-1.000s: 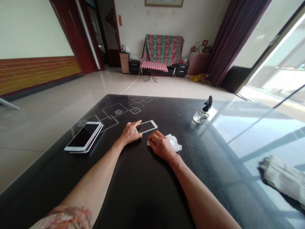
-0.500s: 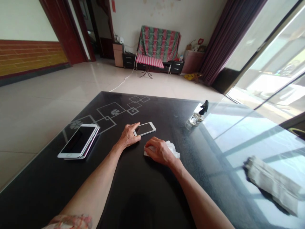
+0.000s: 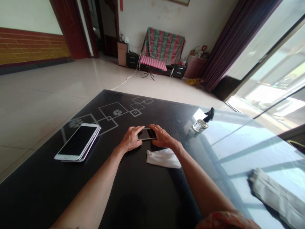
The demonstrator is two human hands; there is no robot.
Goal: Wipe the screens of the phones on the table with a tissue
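A white-edged smartphone (image 3: 146,134) with a dark screen is between my two hands, on or just above the black table (image 3: 133,197). My left hand (image 3: 131,139) grips its left end, thumb at the near edge and fingers at the far edge. On the right end, my right hand (image 3: 163,137) holds it the same way. Just nearer to me than the right hand lies a white cloth (image 3: 163,158), flat on the table and partly covered by my right forearm.
Left on the table is a stack of phones, a large white smartphone (image 3: 77,142) on top. A spray bottle (image 3: 200,124) with a black trigger stands toward the back right. A folded grey cloth (image 3: 277,194) lies at the right, where window light reflects off the tabletop.
My right hand has let go of the white cloth and moved up to the phone's right end. The cloth now lies uncovered by the hand. The phone has turned more level.
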